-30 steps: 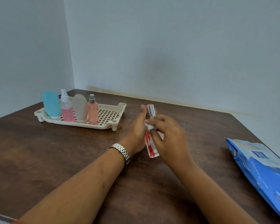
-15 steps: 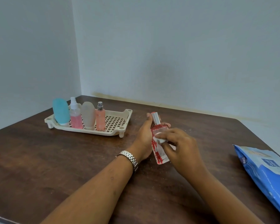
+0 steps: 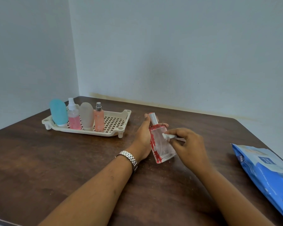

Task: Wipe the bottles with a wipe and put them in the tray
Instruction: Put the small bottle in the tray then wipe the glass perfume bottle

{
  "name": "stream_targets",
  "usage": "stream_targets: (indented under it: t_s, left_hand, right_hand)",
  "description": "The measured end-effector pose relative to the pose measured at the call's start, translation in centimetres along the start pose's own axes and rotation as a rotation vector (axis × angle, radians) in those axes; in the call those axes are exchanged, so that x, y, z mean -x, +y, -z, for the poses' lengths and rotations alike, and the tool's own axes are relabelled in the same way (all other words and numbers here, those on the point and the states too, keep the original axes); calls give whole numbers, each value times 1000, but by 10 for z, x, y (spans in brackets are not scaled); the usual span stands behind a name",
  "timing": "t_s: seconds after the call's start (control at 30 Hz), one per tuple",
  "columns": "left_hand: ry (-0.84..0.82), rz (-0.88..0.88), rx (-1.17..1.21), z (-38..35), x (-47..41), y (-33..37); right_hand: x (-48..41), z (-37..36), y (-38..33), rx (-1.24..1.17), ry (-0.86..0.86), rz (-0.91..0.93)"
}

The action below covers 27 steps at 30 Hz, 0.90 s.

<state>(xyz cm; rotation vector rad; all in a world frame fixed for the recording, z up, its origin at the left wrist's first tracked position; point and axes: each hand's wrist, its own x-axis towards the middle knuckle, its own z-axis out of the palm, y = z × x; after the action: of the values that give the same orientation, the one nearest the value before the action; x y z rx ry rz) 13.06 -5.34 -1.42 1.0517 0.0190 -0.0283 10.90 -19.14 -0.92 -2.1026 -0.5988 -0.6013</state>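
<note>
Mostly clear, red-splotched, silver-capped bottle (image 3: 162,149)

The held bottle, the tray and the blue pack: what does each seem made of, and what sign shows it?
Held bottle: probably clear glass, perhaps hard plastic; see-through glossy walls, shiny metallic-looking cap.
Tray: cream moulded plastic, matte; lattice floor, small feet.
Blue pack: soft plastic film, slightly glossy; it creases.

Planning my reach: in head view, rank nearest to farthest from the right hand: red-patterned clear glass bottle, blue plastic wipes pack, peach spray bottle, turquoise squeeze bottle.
1. Red-patterned clear glass bottle, beside the right hand.
2. Blue plastic wipes pack, to the right.
3. Peach spray bottle, in the cream tray, left.
4. Turquoise squeeze bottle, tray's far-left end.
</note>
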Motion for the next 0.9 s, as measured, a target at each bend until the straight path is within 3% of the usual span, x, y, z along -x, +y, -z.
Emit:
stream_targets:
  t_s: [0.1,0.23,0.33,0.47,0.57,0.77,0.9]
  left_hand:
    - [52,40,14,2,-4,-1]
    - [93,-19,-17,0,2,2]
    - [80,-59,-52,-2,4,3]
    - [83,-38,-54,-4,5,4]
    - [83,-61,-35,-6,6,4]
    - [83,-102,-43,-7,9,3]
    - [100,-114,-67,-8,10,2]
  right_hand:
    - [-2,-6,-5,29,23,42]
    - [6,-4,-13,116,-156,209]
    - [1,8,-3,52,-211,87]
    - [-6,8,11,-104,-80,-90]
    - [-7,2,8,-116,-56,-92]
    - [-5,32,17,-60,-420,-208]
    - [-8,25,20,-99,-302,-216]
